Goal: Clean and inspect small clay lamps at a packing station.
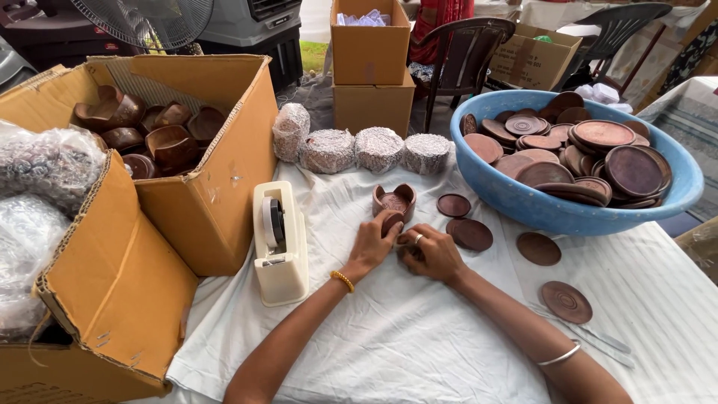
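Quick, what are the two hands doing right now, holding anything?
Left hand: fingers curled on a small brown clay piece lying on the white cloth.
Right hand: curled beside it, fingertips at the same piece; a firm hold cannot be told.

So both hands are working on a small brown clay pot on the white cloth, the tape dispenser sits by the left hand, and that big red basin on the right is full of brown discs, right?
Nearly. In the head view the basin is blue, not red. The rest holds: the left hand and right hand meet at a small brown clay pot on the white cloth, the tape dispenser sits by the left hand, and the basin is full of brown discs.
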